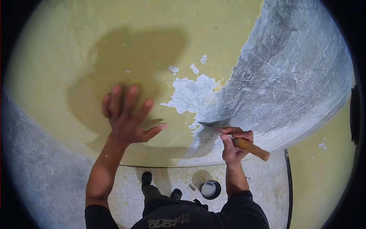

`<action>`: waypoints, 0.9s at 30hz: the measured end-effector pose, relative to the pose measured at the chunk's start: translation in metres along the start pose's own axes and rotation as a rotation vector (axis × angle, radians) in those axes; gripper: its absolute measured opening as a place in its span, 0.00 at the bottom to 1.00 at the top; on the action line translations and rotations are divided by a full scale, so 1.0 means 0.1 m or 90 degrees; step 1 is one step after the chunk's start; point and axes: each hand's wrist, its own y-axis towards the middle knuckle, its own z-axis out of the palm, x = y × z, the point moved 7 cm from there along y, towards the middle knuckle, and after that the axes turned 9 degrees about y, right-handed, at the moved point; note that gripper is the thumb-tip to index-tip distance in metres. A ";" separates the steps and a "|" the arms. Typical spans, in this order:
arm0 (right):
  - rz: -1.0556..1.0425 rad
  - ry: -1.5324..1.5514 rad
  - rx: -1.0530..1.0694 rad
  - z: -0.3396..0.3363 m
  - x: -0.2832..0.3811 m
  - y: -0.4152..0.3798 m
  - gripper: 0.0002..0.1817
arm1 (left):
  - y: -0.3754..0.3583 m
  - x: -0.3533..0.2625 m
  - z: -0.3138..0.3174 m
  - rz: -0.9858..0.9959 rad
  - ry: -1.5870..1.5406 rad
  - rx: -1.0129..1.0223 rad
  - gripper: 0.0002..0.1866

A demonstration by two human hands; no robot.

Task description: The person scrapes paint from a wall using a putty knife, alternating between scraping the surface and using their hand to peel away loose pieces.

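Note:
My right hand (235,145) is closed around a scraper (252,149) with a wooden handle. Its metal blade points up and left, at the ragged edge where yellow paint (171,129) meets bare grey wall (274,84). To the left, my left hand (127,118) is spread with its fingers apart over the yellow wall and holds nothing; whether it touches the surface I cannot tell. A pale stripped patch (194,93) lies above the blade, with small pale spots near it.
Below the wall, a dark bucket (218,189) with whitish contents stands on the tiled floor (131,183). My dark shoes (146,178) are left of it. Small debris lies on the tiles. A dark object (355,114) is at the far right.

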 end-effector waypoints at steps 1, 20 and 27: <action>-0.005 -0.047 0.037 0.03 0.02 0.00 0.21 | 0.05 -0.06 0.04 -0.001 0.003 0.000 0.34; -0.113 -0.091 0.060 0.06 0.07 -0.03 0.15 | 0.08 -0.14 0.10 0.012 0.117 -0.048 0.41; -0.106 -0.086 0.011 0.05 0.02 -0.10 0.16 | 0.06 -0.11 0.13 -0.038 0.072 -0.044 0.36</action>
